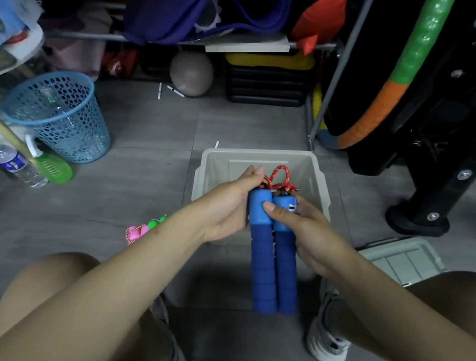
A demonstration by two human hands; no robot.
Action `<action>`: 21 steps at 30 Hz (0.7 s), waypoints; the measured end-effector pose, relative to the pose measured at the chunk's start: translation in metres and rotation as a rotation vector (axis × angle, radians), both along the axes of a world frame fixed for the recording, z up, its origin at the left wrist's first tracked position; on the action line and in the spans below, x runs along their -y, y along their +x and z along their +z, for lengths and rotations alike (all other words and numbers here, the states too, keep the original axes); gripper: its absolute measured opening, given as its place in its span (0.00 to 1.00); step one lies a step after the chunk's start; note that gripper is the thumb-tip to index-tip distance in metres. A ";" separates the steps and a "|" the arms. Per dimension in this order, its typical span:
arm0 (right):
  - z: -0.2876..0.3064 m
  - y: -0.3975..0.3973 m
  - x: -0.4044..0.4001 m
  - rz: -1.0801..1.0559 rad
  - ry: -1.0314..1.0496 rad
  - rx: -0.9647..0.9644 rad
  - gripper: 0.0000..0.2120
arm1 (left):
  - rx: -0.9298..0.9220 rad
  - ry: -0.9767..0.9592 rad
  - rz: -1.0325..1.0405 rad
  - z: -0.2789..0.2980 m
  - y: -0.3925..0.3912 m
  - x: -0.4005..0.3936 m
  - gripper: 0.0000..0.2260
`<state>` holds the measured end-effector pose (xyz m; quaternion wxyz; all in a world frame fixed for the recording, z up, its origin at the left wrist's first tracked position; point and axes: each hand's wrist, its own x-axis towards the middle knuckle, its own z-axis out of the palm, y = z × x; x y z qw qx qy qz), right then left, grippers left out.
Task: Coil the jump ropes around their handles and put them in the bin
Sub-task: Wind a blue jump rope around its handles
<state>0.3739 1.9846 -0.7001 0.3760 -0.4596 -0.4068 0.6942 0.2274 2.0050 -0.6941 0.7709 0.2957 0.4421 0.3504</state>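
Both hands hold a blue-handled jump rope over the beige bin, just right of frame centre.

The bin [315,177] sits open on the grey floor; its lid [402,259] lies at right. The two blue handles [272,257] are held side by side, pointing down. The left hand [226,209] curls round their tops, while the right hand [304,228] pinches them, thumb across. The red rope [280,177] loops just above both grips; judging by this, keep it tucked tight while lowering. A second pink-and-green jump rope [145,228] waits lower left.
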 end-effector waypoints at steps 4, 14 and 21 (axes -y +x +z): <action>0.006 0.009 -0.009 -0.145 -0.097 -0.047 0.05 | -0.646 0.257 0.182 -0.011 -0.005 0.003 0.26; 0.011 0.014 -0.014 -0.163 -0.234 -0.109 0.20 | -0.946 0.427 0.093 -0.002 -0.010 0.011 0.14; 0.019 0.008 -0.007 -0.162 -0.039 -0.135 0.08 | -0.076 -0.007 -0.256 0.001 0.001 0.020 0.26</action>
